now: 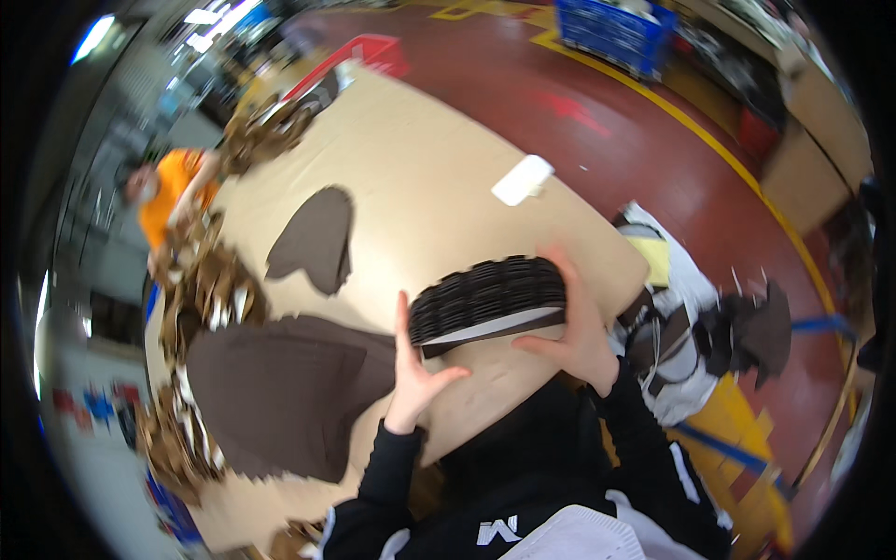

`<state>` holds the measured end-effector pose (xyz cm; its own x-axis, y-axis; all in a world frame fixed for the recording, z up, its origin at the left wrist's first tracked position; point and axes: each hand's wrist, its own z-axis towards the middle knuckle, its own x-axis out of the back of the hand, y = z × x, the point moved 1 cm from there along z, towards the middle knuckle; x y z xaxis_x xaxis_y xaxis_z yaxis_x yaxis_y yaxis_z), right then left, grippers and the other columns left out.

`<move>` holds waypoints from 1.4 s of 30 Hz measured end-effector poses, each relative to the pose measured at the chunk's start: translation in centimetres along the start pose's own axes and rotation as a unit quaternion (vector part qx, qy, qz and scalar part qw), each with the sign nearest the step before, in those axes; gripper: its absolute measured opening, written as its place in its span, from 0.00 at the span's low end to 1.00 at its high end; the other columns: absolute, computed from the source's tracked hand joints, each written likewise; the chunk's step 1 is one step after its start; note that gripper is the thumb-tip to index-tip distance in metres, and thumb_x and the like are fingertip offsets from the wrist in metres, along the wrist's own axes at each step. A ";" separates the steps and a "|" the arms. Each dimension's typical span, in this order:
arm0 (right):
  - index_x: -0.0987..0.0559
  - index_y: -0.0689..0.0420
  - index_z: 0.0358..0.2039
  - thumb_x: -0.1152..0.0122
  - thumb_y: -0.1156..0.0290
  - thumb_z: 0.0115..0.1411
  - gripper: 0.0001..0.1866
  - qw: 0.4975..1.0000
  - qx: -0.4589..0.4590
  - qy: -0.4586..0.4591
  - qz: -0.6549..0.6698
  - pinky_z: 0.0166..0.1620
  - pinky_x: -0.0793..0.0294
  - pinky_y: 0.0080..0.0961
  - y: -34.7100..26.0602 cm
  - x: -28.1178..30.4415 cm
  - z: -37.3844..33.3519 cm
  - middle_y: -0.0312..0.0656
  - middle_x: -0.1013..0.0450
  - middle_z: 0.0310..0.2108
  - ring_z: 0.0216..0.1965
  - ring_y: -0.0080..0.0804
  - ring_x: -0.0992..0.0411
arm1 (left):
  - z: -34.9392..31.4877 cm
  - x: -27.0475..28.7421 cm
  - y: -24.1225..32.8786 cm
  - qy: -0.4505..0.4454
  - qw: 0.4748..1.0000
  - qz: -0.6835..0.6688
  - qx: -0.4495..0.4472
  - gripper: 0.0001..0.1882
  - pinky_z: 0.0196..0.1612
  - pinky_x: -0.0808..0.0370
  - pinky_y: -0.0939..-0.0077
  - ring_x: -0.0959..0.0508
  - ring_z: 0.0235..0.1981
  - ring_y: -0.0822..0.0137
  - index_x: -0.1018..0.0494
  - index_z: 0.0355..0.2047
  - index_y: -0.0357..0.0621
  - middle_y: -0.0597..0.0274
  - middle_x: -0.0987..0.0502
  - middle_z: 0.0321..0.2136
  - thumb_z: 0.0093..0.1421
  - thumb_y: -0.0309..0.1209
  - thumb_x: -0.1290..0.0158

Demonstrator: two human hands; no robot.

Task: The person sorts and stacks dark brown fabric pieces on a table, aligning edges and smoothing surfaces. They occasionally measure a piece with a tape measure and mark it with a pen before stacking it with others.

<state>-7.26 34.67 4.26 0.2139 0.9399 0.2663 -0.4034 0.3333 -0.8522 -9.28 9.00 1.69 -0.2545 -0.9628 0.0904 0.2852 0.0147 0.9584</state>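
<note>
A stack of dark brown-black pieces (487, 297), ridged along its upper side and with a pale strip along its near side, stands in front of me at the table's near edge. My left hand (416, 378) presses against its left end, thumb stretched away from the fingers. At the right end, my right hand (583, 331) has its fingers against the stack and its thumb along the near side. Between the two hands the stack is held. Left of it lies a large pile of flat dark brown pieces (280, 392). Farther off is a smaller heart-shaped brown piece (315, 241).
Crumpled brown material (210, 280) lines the table's left edge, where a person in orange (177, 191) works. A white object (523, 179) lies on the beige table (439, 159). Bundled dark pieces (709, 336) sit at the right; a blue crate (616, 35) stands beyond.
</note>
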 end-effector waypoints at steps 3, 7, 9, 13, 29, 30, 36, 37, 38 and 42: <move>0.43 0.63 0.68 0.22 0.67 0.49 0.51 0.999 -0.039 -0.012 0.007 0.63 0.34 0.36 1.3 -0.2 -0.2 0.52 0.36 0.61 0.62 0.43 0.34 | 0.5 0.2 -1.6 -0.027 0.998 0.061 -0.010 0.65 0.72 0.49 0.59 0.47 0.72 0.54 0.59 0.73 0.37 0.47 0.48 0.71 0.45 0.38 0.26; 0.40 0.62 0.67 0.24 0.73 0.52 0.46 0.994 -0.084 0.074 -0.016 0.65 0.38 0.37 2.7 0.5 -1.9 0.49 0.36 0.62 0.63 0.41 0.37 | 0.5 -0.5 -0.1 -0.027 0.993 0.103 0.060 0.40 0.66 0.37 0.66 0.35 0.66 0.56 0.44 0.67 0.36 0.46 0.33 0.63 0.59 0.33 0.36; 0.39 0.63 0.67 0.25 0.73 0.51 0.45 0.995 -0.020 0.077 -0.063 0.67 0.42 0.38 1.3 1.2 -1.5 0.51 0.37 0.63 0.64 0.43 0.38 | 0.4 -0.5 1.7 -0.008 0.988 0.150 -0.017 0.32 0.53 0.27 0.62 0.23 0.52 0.48 0.38 0.61 0.36 0.43 0.24 0.49 0.61 0.35 0.38; 0.38 0.63 0.67 0.35 0.74 0.58 0.38 0.992 -0.116 0.027 -0.050 0.66 0.44 0.40 -0.4 2.7 -0.1 0.51 0.36 0.63 0.61 0.46 0.37 | 0.4 -0.7 3.5 -0.041 0.996 0.075 0.031 0.33 0.48 0.24 0.62 0.20 0.45 0.48 0.35 0.59 0.35 0.43 0.20 0.41 0.62 0.44 0.40; 0.27 0.53 0.61 0.32 0.55 0.54 0.35 0.737 0.489 -0.456 -0.099 0.68 0.43 0.49 -16.2 -19.5 7.5 0.47 0.37 0.67 0.69 0.54 0.43 | 1.3 2.0 -8.8 -0.205 0.943 -0.222 0.139 0.30 0.46 0.26 0.73 0.22 0.40 0.65 0.30 0.55 0.34 0.57 0.21 0.41 0.59 0.40 0.35; 0.28 0.52 0.62 0.33 0.52 0.53 0.37 0.724 0.521 -0.429 -0.141 0.69 0.45 0.49 -17.1 -21.1 7.9 0.46 0.39 0.68 0.70 0.53 0.46 | 2.3 1.9 -7.1 -0.219 0.943 -0.209 0.138 0.29 0.45 0.27 0.73 0.23 0.39 0.66 0.29 0.53 0.34 0.58 0.21 0.40 0.58 0.40 0.35; 0.36 0.55 0.68 0.38 0.42 0.53 0.47 0.768 0.514 -0.367 -0.104 0.71 0.52 0.45 -14.5 -32.5 10.2 0.42 0.45 0.71 0.73 0.44 0.50 | 1.2 5.0 -1.4 -0.250 0.919 -0.021 0.304 0.33 0.43 0.28 0.74 0.23 0.40 0.65 0.24 0.50 0.38 0.59 0.21 0.39 0.55 0.53 0.36; 0.36 0.56 0.68 0.39 0.40 0.54 0.47 0.762 0.493 -0.410 -0.090 0.71 0.52 0.45 -13.3 -33.8 9.5 0.44 0.45 0.71 0.73 0.44 0.50 | 0.8 5.0 -2.3 -0.243 0.930 -0.036 0.274 0.32 0.43 0.28 0.74 0.23 0.40 0.65 0.24 0.50 0.38 0.59 0.21 0.39 0.55 0.52 0.37; 0.37 0.56 0.68 0.42 0.37 0.56 0.47 0.768 0.503 -0.386 -0.089 0.71 0.53 0.44 -12.6 -33.9 8.6 0.47 0.45 0.71 0.73 0.44 0.50 | 0.5 4.7 -3.5 -0.231 0.941 -0.057 0.239 0.32 0.43 0.28 0.73 0.23 0.40 0.65 0.24 0.50 0.38 0.59 0.21 0.39 0.56 0.52 0.37; 0.36 0.54 0.68 0.48 0.33 0.58 0.47 0.719 0.535 -0.431 -0.103 0.72 0.53 0.42 -10.0 -31.0 6.4 0.45 0.45 0.71 0.72 0.41 0.49 | 0.0 3.7 -7.3 -0.190 0.961 -0.128 0.154 0.30 0.45 0.28 0.73 0.23 0.41 0.66 0.25 0.51 0.38 0.60 0.21 0.41 0.57 0.49 0.39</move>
<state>-15.58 2.65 7.40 -0.0779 0.4050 0.9110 -0.9946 -0.0942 -0.0432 -12.31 5.29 -4.99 -0.6152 -0.7787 -0.1231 -0.1049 -0.0740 0.9917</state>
